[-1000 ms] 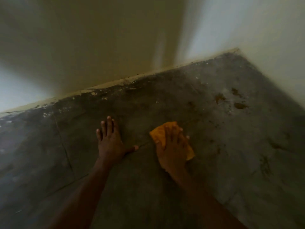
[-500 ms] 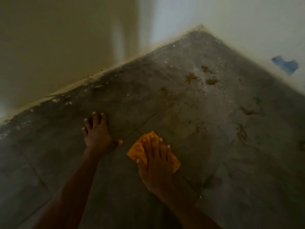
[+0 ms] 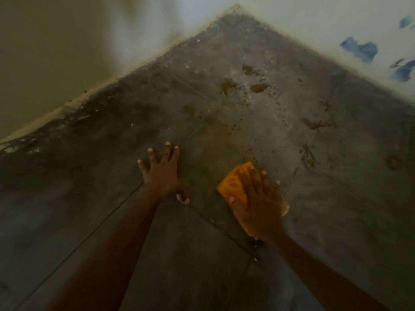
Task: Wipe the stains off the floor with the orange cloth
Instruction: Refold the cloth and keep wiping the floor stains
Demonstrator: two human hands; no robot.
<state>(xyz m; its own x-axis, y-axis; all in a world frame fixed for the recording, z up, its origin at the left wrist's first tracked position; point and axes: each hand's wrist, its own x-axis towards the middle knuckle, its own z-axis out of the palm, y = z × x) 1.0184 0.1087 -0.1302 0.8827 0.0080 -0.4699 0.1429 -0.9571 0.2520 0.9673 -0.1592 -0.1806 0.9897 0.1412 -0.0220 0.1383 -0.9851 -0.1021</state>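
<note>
My right hand point(image 3: 258, 203) presses flat on the folded orange cloth point(image 3: 232, 187), which lies on the grey tiled floor point(image 3: 134, 221); the hand covers most of the cloth. My left hand point(image 3: 161, 173) rests palm down on the floor to the left of the cloth, fingers spread, holding nothing. Brown stains point(image 3: 229, 85) sit further off toward the corner, with another point(image 3: 259, 87) beside them. More brown smears point(image 3: 308, 154) lie to the right of the cloth.
Two pale walls meet in a corner point(image 3: 233, 10) at the top. The right wall bears blue paint patches point(image 3: 361, 50). Dark grime point(image 3: 67, 122) runs along the foot of the left wall. Tile joints cross the floor.
The view has swung, so the corner now sits higher and more central. My right hand with the cloth has slid to the right, away from my left hand, whose fingers are more spread.
</note>
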